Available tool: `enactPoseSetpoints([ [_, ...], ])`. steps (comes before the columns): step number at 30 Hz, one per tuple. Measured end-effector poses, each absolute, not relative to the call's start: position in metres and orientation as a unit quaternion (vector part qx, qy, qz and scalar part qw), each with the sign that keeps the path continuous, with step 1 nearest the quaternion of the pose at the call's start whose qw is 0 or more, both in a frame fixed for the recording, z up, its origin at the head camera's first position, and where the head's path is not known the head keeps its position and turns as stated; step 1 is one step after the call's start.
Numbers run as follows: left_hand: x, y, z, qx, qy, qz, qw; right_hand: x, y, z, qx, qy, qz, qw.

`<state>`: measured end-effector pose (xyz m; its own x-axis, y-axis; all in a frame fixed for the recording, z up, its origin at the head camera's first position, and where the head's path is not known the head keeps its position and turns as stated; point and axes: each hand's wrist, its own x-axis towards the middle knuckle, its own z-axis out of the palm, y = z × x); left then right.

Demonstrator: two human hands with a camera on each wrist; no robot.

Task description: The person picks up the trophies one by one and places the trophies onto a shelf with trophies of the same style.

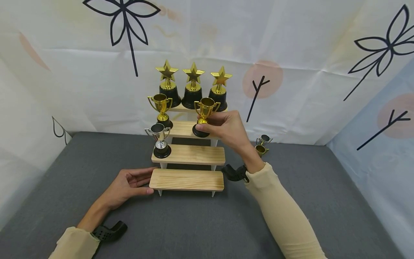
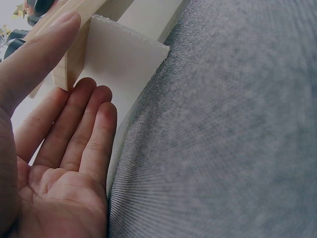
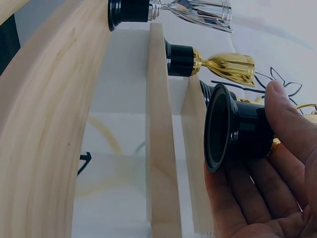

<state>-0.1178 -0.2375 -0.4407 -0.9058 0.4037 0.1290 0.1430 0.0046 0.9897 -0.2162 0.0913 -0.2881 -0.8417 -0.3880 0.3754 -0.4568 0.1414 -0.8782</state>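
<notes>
My right hand [image 1: 228, 127] holds a small gold trophy cup [image 1: 206, 105] near its black base, at the right end of the third step up. In the right wrist view the underside of that base [image 3: 218, 129] is tilted towards the camera, apart from the step edge. My left hand [image 1: 129, 185] is at the left end of the lowest step [image 1: 186, 179] of a wooden tiered stand, fingers fairly straight. The left wrist view has the thumb beside the wooden end and the fingertips close to the white side support [image 2: 124, 54]; contact is hard to judge.
Gold star trophies [image 1: 193, 77] stand in a row on the top step. Another gold cup [image 1: 162, 104] and a silver cup [image 1: 159, 133] occupy the left ends of the two middle steps. Behind the right wrist, a silver cup [image 1: 264, 139] and a gold cup [image 1: 260, 149] are on the grey table [image 1: 300, 194].
</notes>
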Motion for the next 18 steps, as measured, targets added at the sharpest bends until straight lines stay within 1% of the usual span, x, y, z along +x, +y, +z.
enactPoseSetpoints([
  [8,-0.118,-0.237,-0.44,0.194,0.705,0.675,0.097,-0.222,0.084,-0.291,0.275,-0.766,0.58,0.026],
  [15,-0.118,-0.237,-0.44,0.195,0.705,0.675,0.096,-0.23,0.075,-0.295,0.284,-0.772,0.567,0.042],
  [18,-0.118,-0.237,-0.44,0.194,0.705,0.675,0.096,-0.232,0.072,-0.295,0.282,-0.775,0.565,0.041],
])
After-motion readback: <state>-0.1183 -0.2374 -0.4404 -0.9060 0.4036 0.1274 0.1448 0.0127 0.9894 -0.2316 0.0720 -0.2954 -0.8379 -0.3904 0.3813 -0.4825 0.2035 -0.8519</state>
